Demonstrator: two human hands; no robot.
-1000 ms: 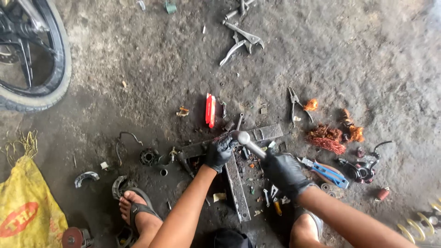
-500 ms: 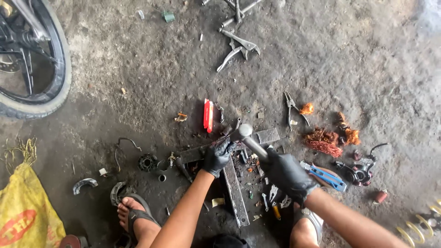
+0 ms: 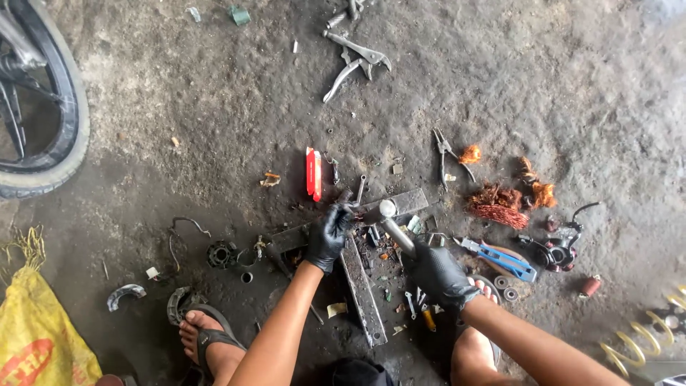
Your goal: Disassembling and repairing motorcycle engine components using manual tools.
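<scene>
Left hand (image 3: 329, 234), black-gloved, fingers curled tight and pinched on a small dark part (image 3: 348, 205), too small to be identified, held down on the flat steel bar (image 3: 400, 204) that lies across a second steel bar (image 3: 361, 289) near the middle of the floor. Right hand (image 3: 437, 271), also gloved, is closed fully round the handle of a hammer (image 3: 395, 230); the metal head is poised just beside the left fingertips, slightly above the cross bar. Judged risk: hammer face and pinching fingers are nearly touching, so a glancing blow could catch the fingertips; thin gloves give little protection. The small part could be shot sideways if struck off-centre. The bars are laid loose on gritty concrete (image 3: 214, 121), so a shift under impact is possible. Bare toes in sandals (image 3: 207, 336) sit close to the bars, exposed to anything dropped. Outward: small screws and bits scattered between the hands, blue-handled pliers (image 3: 500, 259) just right of the right hand, copper wire clumps (image 3: 500, 204) beyond, a red flat tool (image 3: 314, 174) above the left hand, locking pliers (image 3: 354, 61) toward the far edge of the floor, a wheel (image 3: 43, 114) at the far left, a yellow bag (image 3: 39, 336) at the near-left corner.
</scene>
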